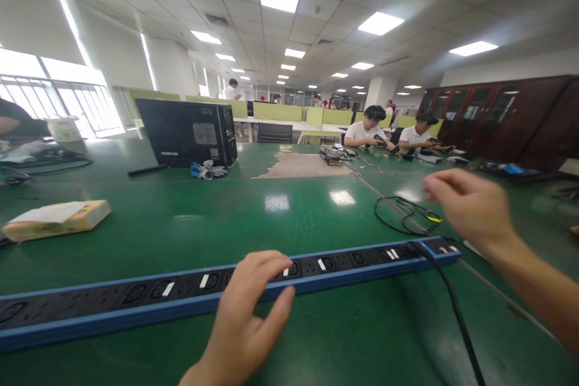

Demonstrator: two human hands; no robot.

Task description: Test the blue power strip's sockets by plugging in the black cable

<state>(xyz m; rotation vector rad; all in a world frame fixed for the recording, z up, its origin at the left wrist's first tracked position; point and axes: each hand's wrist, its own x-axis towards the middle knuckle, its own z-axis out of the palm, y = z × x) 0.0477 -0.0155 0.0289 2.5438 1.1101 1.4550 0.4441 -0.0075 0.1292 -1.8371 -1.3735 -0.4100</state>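
A long blue and black power strip [353, 262] lies across the green table [280, 217] in front of me. My left hand [246, 319] rests on its middle, fingers curled over the top and thumb against the front edge. My right hand [468, 205] hovers in the air above the strip's right end, blurred, fingers loosely bent and holding nothing I can see. A black cable [455, 307] is plugged in near that right end and runs toward me. A loop of black wire [402, 214] lies just beyond the strip.
A black computer case [187, 131] stands at the back left with a rag beside it. A yellowish flat box [56, 218] lies at left. Two people [393, 132] sit at the far right of the table. Dark cabinets line the right wall.
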